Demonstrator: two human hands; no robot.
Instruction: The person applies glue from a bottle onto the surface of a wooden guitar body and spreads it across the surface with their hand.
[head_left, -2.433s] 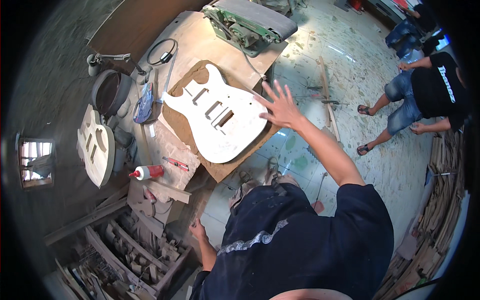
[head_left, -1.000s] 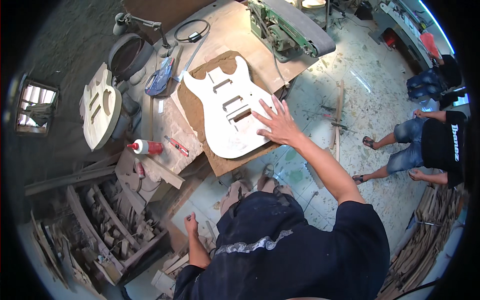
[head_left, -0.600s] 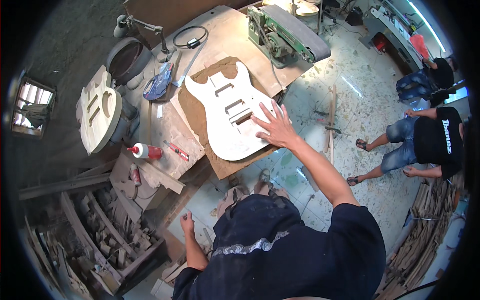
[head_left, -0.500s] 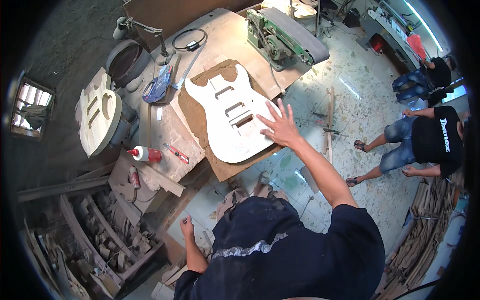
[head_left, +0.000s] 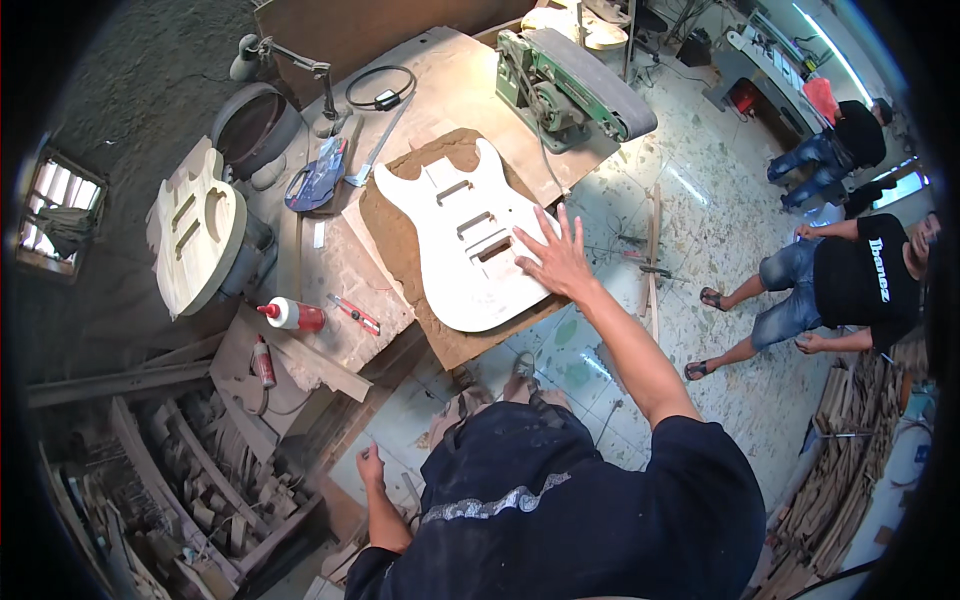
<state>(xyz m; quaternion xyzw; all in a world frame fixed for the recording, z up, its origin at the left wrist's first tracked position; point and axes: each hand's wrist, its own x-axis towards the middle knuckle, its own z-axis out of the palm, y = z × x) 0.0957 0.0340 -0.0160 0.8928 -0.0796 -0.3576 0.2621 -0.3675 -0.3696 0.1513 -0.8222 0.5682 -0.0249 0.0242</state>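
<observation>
Right hand (head_left: 555,262) laid on a pale guitar body (head_left: 450,252) at the worktop's near edge

Fingers of the right hand are fanned wide over the broad, rounded end of the guitar body; nothing is gripped. By the left hand (head_left: 372,468), held low and well apart from the worktop (head_left: 450,85), fingers appear loosely curled; whether anything small is enclosed cannot be told. The guitar body is laid flat on a brown pad (head_left: 395,235), whose tip is seen jutting past the worktop's near edge.

A slide or tip toward the floor (head_left: 690,235) is judged the chief risk: it could be caused by heavy pressure on the outer side, where any support beneath the pad is hidden. If the pad were dragged left, the red knife (head_left: 355,314), laid close to the same edge, could be knocked, and after it the red-and-white bottle (head_left: 297,315). The cord (head_left: 547,163), hung below the belt sander (head_left: 575,90) toward the right-hand corner, could be snagged by a careless turn. Scratches could also be caused by any grit trapped beneath fingers or wood.
</observation>
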